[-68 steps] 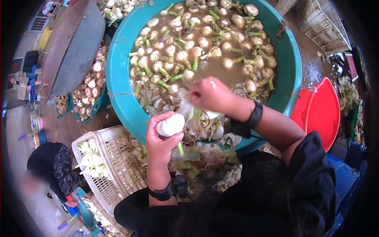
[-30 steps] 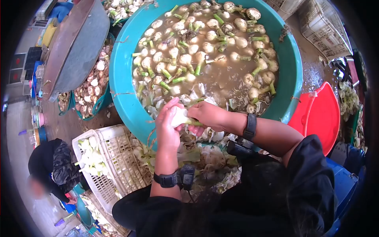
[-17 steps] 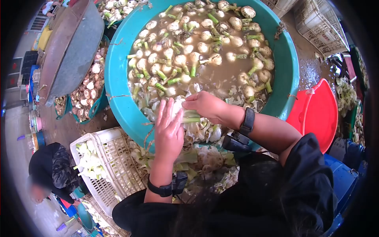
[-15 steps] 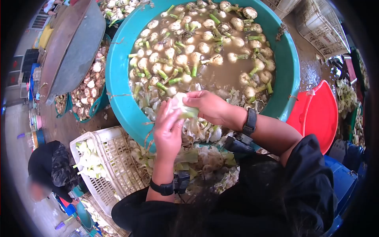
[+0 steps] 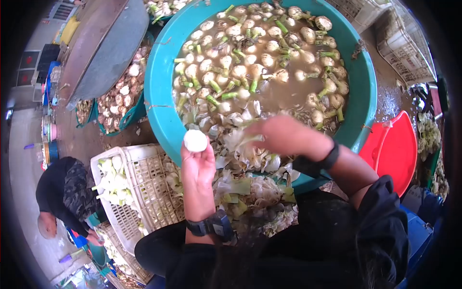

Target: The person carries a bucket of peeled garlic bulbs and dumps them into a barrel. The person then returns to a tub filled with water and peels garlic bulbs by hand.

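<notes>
My left hand is closed around a clean white garlic bulb, held up at the near left rim of the tub. Smeared by motion, my right hand is over loose papery skins at the near side of the tub; whether its fingers hold anything cannot be made out. Muddy water fills the big teal tub, where many garlic bulbs with cut green stems float.
To the left stands a cream plastic crate holding peeled white bulbs. Unpeeled bulbs fill teal baskets farther back. A red basin is at the right. Another person bends over at the far left.
My hands have separated. The left now holds the bulb bare and white, while the right has swung away to the right over the skins. The view has shifted slightly.
</notes>
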Demonstrator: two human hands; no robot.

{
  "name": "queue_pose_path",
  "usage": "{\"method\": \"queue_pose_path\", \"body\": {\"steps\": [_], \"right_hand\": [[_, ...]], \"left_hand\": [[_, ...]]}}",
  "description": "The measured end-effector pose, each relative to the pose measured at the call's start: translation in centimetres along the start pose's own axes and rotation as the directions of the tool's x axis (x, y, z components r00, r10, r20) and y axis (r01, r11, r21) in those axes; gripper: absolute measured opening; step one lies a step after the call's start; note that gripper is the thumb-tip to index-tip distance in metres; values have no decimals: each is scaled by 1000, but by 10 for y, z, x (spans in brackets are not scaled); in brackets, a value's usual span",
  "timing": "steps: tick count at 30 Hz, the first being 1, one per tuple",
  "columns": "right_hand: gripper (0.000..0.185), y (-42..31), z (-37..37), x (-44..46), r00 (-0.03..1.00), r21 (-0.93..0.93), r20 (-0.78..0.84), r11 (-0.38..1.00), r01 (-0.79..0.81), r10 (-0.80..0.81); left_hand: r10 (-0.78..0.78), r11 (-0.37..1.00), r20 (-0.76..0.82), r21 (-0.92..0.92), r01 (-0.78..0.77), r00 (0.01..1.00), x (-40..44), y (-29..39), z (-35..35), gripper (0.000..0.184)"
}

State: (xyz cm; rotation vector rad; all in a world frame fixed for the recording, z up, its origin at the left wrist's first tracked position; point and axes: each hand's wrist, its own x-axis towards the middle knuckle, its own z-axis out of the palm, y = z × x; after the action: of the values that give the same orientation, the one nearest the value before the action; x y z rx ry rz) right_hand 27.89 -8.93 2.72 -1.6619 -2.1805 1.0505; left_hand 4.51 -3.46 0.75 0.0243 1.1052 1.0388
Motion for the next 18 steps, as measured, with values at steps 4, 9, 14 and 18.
{"method": "queue_pose_path", "body": {"steps": [4, 9, 14, 18], "right_hand": [[44, 17, 8, 18, 955, -48, -263, 987, -154, 137], [29, 165, -13, 27, 735, -360, -585, 702, -615, 344], [31, 190, 9, 27, 796, -199, -265, 777, -597, 543], [38, 82, 16, 23, 939, 491, -181, 854, -170, 292]], "left_hand": [[163, 977, 225, -173, -126, 961, -13, 42, -46, 20], [747, 641, -324, 120, -758, 580, -57, 166, -140, 26], [706, 708, -183, 158, -688, 684, -73, 118, -99, 34], [213, 671, 239, 669, -320, 947, -45, 1, 22, 46]]}}
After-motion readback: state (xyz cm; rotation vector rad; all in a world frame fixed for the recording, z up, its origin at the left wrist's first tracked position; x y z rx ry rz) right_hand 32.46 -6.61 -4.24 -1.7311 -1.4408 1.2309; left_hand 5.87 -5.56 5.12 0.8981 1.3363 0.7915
